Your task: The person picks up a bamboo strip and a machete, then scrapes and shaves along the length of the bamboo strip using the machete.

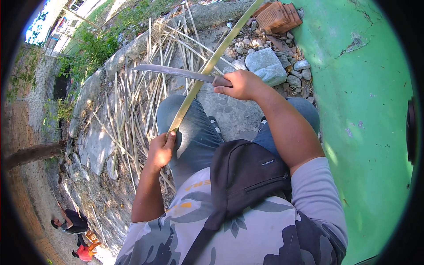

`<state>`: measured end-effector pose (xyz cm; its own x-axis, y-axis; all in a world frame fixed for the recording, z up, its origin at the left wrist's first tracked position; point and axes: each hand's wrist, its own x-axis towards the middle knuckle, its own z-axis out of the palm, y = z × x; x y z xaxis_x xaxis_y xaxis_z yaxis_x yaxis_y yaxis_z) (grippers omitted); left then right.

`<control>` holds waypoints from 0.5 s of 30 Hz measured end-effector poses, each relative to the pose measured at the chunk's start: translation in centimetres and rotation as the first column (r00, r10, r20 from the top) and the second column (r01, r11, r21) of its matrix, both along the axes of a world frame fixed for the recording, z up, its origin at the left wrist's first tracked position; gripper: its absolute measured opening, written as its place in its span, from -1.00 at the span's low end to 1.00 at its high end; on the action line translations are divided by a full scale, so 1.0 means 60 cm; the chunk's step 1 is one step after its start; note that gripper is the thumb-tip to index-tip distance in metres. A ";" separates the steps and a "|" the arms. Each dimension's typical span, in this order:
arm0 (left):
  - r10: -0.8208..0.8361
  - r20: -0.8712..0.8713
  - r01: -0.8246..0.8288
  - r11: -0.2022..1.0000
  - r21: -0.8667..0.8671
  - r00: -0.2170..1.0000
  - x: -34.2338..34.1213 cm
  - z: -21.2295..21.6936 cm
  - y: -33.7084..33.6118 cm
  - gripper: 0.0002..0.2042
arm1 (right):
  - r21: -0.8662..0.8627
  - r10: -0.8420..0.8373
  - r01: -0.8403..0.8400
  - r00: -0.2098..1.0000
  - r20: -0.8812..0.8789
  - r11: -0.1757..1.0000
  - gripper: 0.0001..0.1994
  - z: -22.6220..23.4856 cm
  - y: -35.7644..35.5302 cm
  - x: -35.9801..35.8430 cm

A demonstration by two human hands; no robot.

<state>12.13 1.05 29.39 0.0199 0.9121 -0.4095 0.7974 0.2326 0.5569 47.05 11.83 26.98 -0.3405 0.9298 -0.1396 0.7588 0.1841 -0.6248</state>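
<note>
My left hand (160, 151) is closed around the lower end of a long pale bamboo strip (225, 45), near my left knee. From there the strip slants up and away to the right, past the top of the view. My right hand (240, 85) grips the handle of a machete (170, 71), fingers wrapped around it. Its long grey blade points left and crosses the strip at about mid-length. Whether the edge touches the strip I cannot tell. Beyond my left knee, many similar thin strips (132, 112) lie in a loose heap on the ground.
A pale stone block (266, 66) sits among rubble ahead, with stacked orange roof tiles (278, 17) behind it. To my right runs a cracked green surface (362, 132). Two people (76, 223) are at the far lower left. A black bag (247, 176) hangs across my front.
</note>
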 end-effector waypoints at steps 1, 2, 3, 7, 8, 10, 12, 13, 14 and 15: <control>0.005 -0.005 -0.005 1.000 -0.003 1.000 0.000 0.002 -0.001 -0.49 | -0.012 0.002 -0.001 1.000 0.017 1.000 -0.34 0.002 0.001 -0.001; 0.005 -0.007 -0.005 1.000 -0.002 1.000 -0.001 0.002 -0.001 -0.49 | -0.023 0.004 -0.003 0.999 0.033 1.000 -0.34 0.005 0.001 -0.002; 0.008 0.006 -0.008 1.000 0.004 1.000 -0.002 0.001 -0.002 -0.49 | -0.023 0.004 -0.004 1.000 0.031 1.000 -0.34 0.006 0.002 -0.003; 0.007 0.012 -0.007 1.000 0.011 1.000 0.000 0.001 -0.002 -0.49 | -0.023 -0.018 0.019 0.999 0.036 1.000 -0.34 0.009 0.002 -0.004; 0.007 0.013 -0.007 1.000 0.011 1.000 0.000 0.002 -0.001 -0.49 | -0.020 -0.029 0.030 0.999 0.035 0.999 -0.35 0.010 0.002 -0.004; 0.010 0.015 -0.010 1.000 0.006 1.000 0.002 0.003 0.000 -0.50 | -0.004 -0.059 0.059 0.998 0.038 0.998 -0.36 0.015 -0.001 -0.005; 0.009 0.013 -0.009 1.000 0.020 1.000 0.007 0.007 -0.004 -0.50 | 0.012 -0.086 0.085 0.995 0.042 0.996 -0.37 0.014 -0.007 -0.009; 0.000 0.008 -0.001 0.999 0.035 1.000 0.007 0.010 -0.002 -0.51 | 0.035 -0.046 0.045 0.997 0.054 0.998 -0.39 0.012 -0.011 -0.016; 0.000 0.009 -0.001 0.999 0.040 1.000 0.005 0.008 -0.003 -0.51 | 0.057 -0.007 0.003 0.998 0.067 0.998 -0.40 0.011 -0.014 -0.021; -0.008 0.007 0.008 0.998 0.062 1.000 0.000 0.004 -0.008 -0.51 | 0.062 -0.006 0.002 0.998 0.068 0.998 -0.40 0.013 -0.015 -0.020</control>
<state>12.15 0.58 29.64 0.0298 0.9356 -0.3518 0.7952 0.1911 0.5755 45.84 10.91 27.78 -0.3281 0.9388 -0.1049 0.8001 0.2171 -0.5592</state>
